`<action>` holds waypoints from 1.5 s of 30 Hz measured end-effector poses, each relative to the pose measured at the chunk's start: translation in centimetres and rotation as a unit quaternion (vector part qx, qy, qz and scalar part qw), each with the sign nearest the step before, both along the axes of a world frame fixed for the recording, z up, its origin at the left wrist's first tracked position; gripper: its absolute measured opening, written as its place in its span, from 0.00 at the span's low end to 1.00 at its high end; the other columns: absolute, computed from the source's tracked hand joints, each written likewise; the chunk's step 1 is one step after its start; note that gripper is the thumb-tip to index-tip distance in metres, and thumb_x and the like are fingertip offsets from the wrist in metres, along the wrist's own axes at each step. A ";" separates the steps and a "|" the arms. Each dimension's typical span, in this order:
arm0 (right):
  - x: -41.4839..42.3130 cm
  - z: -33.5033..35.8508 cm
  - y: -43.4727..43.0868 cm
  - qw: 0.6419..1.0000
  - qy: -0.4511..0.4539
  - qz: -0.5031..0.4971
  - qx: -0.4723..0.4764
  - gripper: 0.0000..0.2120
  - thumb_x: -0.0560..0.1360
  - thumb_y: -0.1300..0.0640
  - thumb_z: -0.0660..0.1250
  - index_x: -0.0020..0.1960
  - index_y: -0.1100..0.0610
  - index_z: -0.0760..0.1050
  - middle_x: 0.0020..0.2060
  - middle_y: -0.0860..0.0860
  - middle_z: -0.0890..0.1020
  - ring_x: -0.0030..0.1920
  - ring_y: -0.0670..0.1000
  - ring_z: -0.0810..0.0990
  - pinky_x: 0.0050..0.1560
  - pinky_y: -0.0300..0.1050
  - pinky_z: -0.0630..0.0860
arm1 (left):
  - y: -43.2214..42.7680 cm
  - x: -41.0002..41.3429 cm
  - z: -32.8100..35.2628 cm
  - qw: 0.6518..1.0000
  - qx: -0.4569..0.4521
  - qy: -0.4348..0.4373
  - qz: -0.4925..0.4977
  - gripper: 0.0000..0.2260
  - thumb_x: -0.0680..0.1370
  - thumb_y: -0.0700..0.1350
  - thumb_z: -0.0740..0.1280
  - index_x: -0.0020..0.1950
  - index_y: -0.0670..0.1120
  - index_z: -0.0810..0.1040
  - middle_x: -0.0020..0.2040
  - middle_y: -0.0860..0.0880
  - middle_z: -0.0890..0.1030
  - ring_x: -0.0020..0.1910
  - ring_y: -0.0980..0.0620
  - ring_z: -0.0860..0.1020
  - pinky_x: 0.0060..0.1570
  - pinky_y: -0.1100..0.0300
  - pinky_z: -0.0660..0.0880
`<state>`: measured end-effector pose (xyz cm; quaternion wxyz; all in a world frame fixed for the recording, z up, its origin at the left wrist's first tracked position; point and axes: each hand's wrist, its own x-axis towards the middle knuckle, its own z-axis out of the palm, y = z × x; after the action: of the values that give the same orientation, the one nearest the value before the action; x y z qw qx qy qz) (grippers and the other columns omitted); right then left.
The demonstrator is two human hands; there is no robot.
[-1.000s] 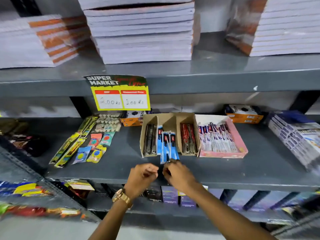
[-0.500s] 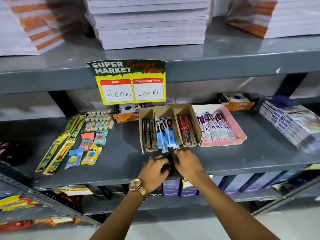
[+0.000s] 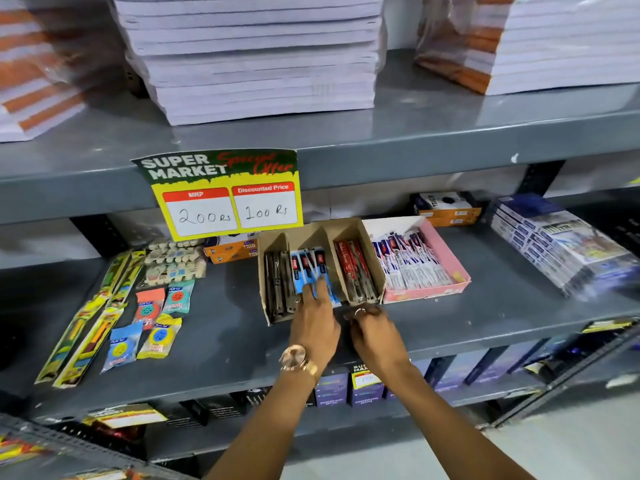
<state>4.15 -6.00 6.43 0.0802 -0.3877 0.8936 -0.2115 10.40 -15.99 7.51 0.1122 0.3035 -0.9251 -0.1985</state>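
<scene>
On the shelf (image 3: 225, 327), your left hand (image 3: 313, 322) presses flat on pen packs (image 3: 306, 268). Your right hand (image 3: 375, 336) curls, grip unclear. Shoving could spill them.

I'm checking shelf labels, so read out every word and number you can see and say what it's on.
"SUPER MARKET" and "Special Offer": top of the price sign.
"MRP" over "200 Rs": its left panel.
"Discounted Price" over "100 Rs": its right panel.
"TRIO": orange box beside the sign, faint.
Print on the blue pen packs and all other packaging: too blurred to read.
</scene>
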 end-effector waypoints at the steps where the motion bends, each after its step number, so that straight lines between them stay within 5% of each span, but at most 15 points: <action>1: -0.3 0.1 0.2 1.000 0.004 -0.006 -0.008 0.15 0.76 0.63 0.57 0.59 0.58 0.77 0.58 0.57 0.80 0.59 0.59 0.76 0.52 0.51 0.78 | -0.1 -1.1 0.3 0.999 0.016 -0.026 0.025 0.33 0.75 0.33 0.64 0.75 0.42 0.51 0.69 0.36 0.64 0.61 0.37 0.72 0.58 0.49 0.72; 5: -1.8 2.1 0.2 0.998 0.025 -0.009 -0.060 0.12 0.76 0.62 0.59 0.56 0.58 0.78 0.55 0.58 0.81 0.57 0.59 0.77 0.53 0.51 0.78 | -1.5 -4.8 -0.7 0.991 0.021 -0.097 0.086 0.33 0.76 0.34 0.63 0.75 0.39 0.47 0.71 0.27 0.55 0.66 0.31 0.67 0.58 0.46 0.72; 11: -4.7 4.8 -1.5 0.998 0.001 0.020 -0.067 0.13 0.77 0.62 0.59 0.55 0.56 0.81 0.53 0.57 0.84 0.55 0.58 0.81 0.56 0.52 0.80 | -1.4 -6.5 -1.6 0.984 -0.022 -0.116 0.133 0.30 0.78 0.48 0.62 0.74 0.38 0.52 0.70 0.31 0.62 0.70 0.33 0.59 0.66 0.44 0.64; 15: -5.5 5.5 -1.5 0.998 -0.007 0.033 -0.049 0.12 0.77 0.62 0.61 0.56 0.59 0.80 0.54 0.58 0.84 0.54 0.58 0.82 0.57 0.53 0.80 | -1.0 -6.9 -2.2 0.985 -0.021 -0.112 0.129 0.23 0.79 0.47 0.59 0.71 0.40 0.58 0.69 0.34 0.63 0.69 0.33 0.61 0.64 0.44 0.66; 19: -5.7 4.8 -1.1 0.998 -0.014 0.050 -0.028 0.12 0.77 0.62 0.61 0.55 0.58 0.81 0.54 0.58 0.83 0.54 0.59 0.81 0.56 0.52 0.79 | -1.5 -7.1 -2.7 0.987 -0.017 -0.112 0.117 0.26 0.77 0.45 0.63 0.72 0.41 0.58 0.69 0.33 0.63 0.66 0.34 0.66 0.61 0.45 0.69; 26: -4.6 3.5 0.4 0.996 0.001 0.085 0.014 0.11 0.77 0.61 0.59 0.54 0.58 0.80 0.52 0.58 0.83 0.52 0.59 0.81 0.53 0.51 0.80 | -1.3 -6.9 -2.0 0.987 -0.029 -0.112 0.111 0.29 0.78 0.45 0.63 0.74 0.39 0.54 0.71 0.31 0.60 0.70 0.32 0.59 0.65 0.44 0.65; 31: -3.3 1.7 2.8 0.992 0.016 0.096 0.077 0.16 0.77 0.64 0.60 0.63 0.59 0.74 0.62 0.58 0.77 0.62 0.58 0.74 0.60 0.50 0.75 | 0.7 -3.5 -0.6 0.992 -0.029 -0.046 0.110 0.26 0.79 0.40 0.59 0.75 0.42 0.54 0.74 0.36 0.57 0.73 0.38 0.56 0.71 0.50 0.58; 35: -3.6 0.5 2.0 0.986 0.034 0.122 0.106 0.18 0.75 0.67 0.60 0.64 0.61 0.72 0.67 0.56 0.71 0.67 0.58 0.69 0.64 0.52 0.74 | 3.2 0.9 -2.2 0.998 -0.019 -0.048 0.047 0.18 0.78 0.41 0.58 0.67 0.46 0.66 0.68 0.45 0.67 0.67 0.45 0.64 0.67 0.54 0.65; 42: -4.1 -1.0 0.2 0.990 0.089 0.075 0.084 0.19 0.72 0.69 0.62 0.62 0.62 0.74 0.65 0.59 0.74 0.65 0.61 0.72 0.64 0.52 0.73 | 0.7 0.6 -4.0 0.996 -0.063 -0.027 -0.060 0.20 0.75 0.37 0.59 0.68 0.44 0.68 0.67 0.45 0.68 0.65 0.45 0.66 0.69 0.56 0.60; 45: -3.1 -2.6 1.2 0.992 0.109 0.050 0.031 0.16 0.66 0.68 0.69 0.53 0.62 0.81 0.54 0.59 0.82 0.53 0.61 0.82 0.49 0.50 0.81 | 0.0 -0.1 -4.3 0.996 -0.062 -0.008 -0.066 0.20 0.71 0.32 0.62 0.63 0.40 0.74 0.60 0.42 0.74 0.59 0.40 0.71 0.63 0.50 0.68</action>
<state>1.00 -4.77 3.85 0.0048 -0.4500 0.8825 -0.1363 10.26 -16.02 3.20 0.1101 0.2356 -0.9546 -0.1454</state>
